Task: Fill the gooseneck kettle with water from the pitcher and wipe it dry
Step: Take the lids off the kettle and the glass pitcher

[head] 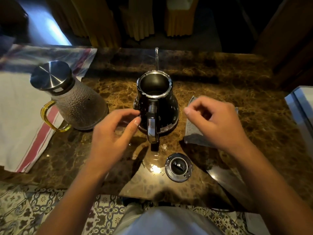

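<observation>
One gooseneck kettle [156, 106], open at the top; one kettle lid [178, 167]; one pitcher [67, 97] with a steel cap; one grey cloth [194, 134]; one red-striped white towel [20, 116]; two hands: left hand [112, 133], right hand [215, 121]; one marble table [237, 82]

No readable text, labels or numbers; view perhaps too dim.

The place looks like a hotel or banquet hall: a polished brown marble surface [220, 78] stands before chairs in yellow pleated covers [140, 19], with patterned floor tiles [33, 209] underneath and a white, red-striped cloth [20, 116] laid out at the left.
</observation>
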`<state>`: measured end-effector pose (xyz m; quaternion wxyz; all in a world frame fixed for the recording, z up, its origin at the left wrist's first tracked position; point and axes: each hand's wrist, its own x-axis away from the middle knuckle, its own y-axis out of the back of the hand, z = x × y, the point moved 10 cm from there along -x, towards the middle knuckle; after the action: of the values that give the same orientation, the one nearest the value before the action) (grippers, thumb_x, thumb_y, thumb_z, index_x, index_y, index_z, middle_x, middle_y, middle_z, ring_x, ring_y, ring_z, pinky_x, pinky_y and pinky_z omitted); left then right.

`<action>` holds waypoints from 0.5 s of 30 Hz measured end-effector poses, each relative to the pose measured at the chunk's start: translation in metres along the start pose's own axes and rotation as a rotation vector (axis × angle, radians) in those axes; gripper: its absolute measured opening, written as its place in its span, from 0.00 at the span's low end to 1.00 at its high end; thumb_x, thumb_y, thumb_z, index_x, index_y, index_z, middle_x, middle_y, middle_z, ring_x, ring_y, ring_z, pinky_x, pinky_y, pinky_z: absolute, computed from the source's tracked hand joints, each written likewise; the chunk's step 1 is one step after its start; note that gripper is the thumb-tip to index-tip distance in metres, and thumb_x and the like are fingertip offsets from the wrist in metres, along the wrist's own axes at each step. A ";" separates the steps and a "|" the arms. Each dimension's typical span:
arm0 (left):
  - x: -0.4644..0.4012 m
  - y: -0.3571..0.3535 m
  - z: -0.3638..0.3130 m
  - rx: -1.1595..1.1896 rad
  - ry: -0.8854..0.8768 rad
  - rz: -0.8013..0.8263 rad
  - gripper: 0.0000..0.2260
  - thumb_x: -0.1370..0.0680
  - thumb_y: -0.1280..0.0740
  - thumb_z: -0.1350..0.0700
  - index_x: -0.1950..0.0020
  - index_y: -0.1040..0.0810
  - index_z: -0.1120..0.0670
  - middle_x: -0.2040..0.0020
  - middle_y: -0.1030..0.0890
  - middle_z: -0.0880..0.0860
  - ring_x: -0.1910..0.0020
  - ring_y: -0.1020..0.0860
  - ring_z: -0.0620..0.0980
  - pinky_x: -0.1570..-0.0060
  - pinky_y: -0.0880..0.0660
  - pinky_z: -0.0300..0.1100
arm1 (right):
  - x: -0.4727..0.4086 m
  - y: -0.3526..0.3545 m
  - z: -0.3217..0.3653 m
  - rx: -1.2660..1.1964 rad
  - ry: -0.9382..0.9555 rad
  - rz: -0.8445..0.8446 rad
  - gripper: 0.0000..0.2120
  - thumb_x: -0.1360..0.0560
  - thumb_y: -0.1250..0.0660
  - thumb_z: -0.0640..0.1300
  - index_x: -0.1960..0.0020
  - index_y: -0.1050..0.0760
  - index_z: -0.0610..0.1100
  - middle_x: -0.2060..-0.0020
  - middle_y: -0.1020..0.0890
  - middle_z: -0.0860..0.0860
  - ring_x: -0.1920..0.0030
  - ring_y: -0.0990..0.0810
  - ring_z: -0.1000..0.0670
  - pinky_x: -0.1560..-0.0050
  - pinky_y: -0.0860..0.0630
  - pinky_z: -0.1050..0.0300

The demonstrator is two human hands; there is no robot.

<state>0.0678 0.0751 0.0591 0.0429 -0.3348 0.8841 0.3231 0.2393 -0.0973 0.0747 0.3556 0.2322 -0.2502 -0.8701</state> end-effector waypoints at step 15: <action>0.016 0.178 0.089 -0.350 0.154 -0.436 0.11 0.18 0.32 0.51 0.36 0.19 0.50 0.42 0.20 0.49 0.44 0.22 0.50 0.44 0.22 0.54 | -0.122 -0.111 0.156 0.321 0.390 0.231 0.23 0.22 0.31 0.58 0.30 0.27 0.52 0.36 0.24 0.53 0.39 0.23 0.52 0.43 0.25 0.53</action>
<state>-0.0676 0.2202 0.0814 -0.0143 -0.5430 0.7227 0.4273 0.1710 0.1037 0.1552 0.4526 0.4187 -0.3365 -0.7117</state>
